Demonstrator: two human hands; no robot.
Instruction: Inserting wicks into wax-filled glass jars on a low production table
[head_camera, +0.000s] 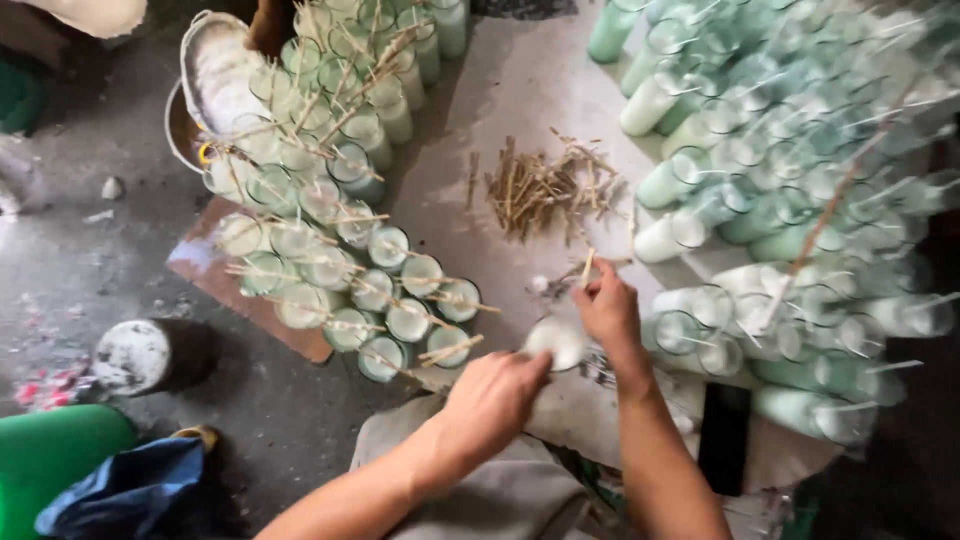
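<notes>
both hands (500, 395) hold one upright glass jar (556, 340).

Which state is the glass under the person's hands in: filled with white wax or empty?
Filled. The glass shows a white surface up to its rim; the left hand steadies it while the right hand holds a small stick above.

There is a single view, from a camera worn on the person's head, looking steeply down, almost straight down, at the grey surface (520, 90) in front of the body. It sits close: both forearms enter from the bottom edge, and the left hand (495, 395) and right hand (608, 310) meet just below the middle of the frame. The view reaches out to the rows of glass jars (330, 250) on the left and the blurred jars (800, 180) on the right, with the floor (80, 270) along the left side. No second view shares the scene.
</notes>
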